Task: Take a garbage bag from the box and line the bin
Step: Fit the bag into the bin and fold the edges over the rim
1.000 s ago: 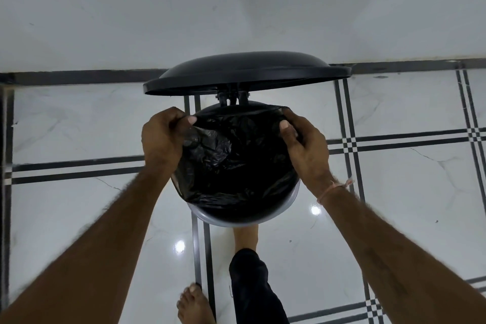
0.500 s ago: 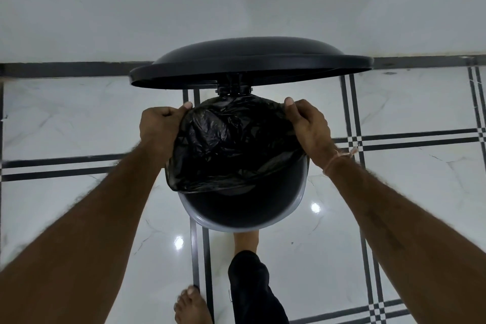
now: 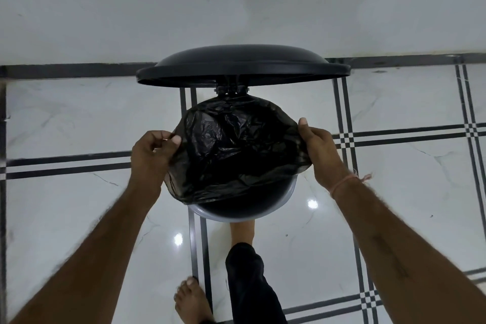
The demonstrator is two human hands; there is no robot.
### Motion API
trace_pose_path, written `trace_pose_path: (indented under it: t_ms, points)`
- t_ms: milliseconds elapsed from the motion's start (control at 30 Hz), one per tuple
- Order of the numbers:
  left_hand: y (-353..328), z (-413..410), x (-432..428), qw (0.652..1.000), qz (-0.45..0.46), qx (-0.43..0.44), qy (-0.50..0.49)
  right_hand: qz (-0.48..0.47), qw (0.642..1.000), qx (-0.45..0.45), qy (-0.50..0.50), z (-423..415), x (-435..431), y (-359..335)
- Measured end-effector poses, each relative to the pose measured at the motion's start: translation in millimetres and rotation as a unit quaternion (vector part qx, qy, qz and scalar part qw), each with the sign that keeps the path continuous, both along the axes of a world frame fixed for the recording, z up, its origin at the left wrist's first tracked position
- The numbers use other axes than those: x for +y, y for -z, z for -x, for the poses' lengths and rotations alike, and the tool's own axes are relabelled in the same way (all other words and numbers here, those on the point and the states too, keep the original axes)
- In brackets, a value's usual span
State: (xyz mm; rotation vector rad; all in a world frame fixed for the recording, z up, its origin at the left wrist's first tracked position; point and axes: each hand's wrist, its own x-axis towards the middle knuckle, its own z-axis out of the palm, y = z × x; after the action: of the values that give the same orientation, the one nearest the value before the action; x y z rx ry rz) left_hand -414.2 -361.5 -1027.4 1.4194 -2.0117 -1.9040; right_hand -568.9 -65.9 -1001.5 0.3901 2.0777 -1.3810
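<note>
Pinching bag's point(image 3: 236, 147) left edge in left hand's point(image 3: 151, 155) curled fingers. Spread over bin point(image 3: 288, 200) mouth under raised lid point(image 3: 242, 63), near rim bare. Gripping right edge in right hand point(image 3: 319, 150), fingers curled. Mid-lining; next, probably tug hem down over near rim.
</note>
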Motion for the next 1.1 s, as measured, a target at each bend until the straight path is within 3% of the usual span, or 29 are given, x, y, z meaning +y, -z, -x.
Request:
trace_pose_path:
  t_ms: [133,233,300,500,667,900,1100]
  points:
    - [-2,-17,7,0.999,-0.016,-0.003,-0.030,-0.030,0.999,0.025,0.005,-8,4,0]
    - [-3,-21,8,0.990,-0.093,-0.036,-0.095,-0.041,0.998,0.033,0.018,-18,12,5]
    - [-8,-19,10,0.976,-0.157,-0.062,-0.142,0.003,0.999,0.022,0.039,-30,21,11]
    - [-8,-23,15,0.946,-0.209,-0.114,-0.218,0.090,0.973,-0.063,0.204,-65,26,13]
    - [-1,-44,18,0.922,-0.332,-0.065,-0.189,0.130,0.936,-0.160,0.285,-92,30,19]
    - [3,-60,21,0.922,-0.323,-0.082,-0.195,0.121,0.918,-0.207,0.316,-113,27,8]
    - [-15,-56,35,0.886,-0.383,-0.067,-0.252,0.148,0.890,-0.203,0.380,-114,22,-2]
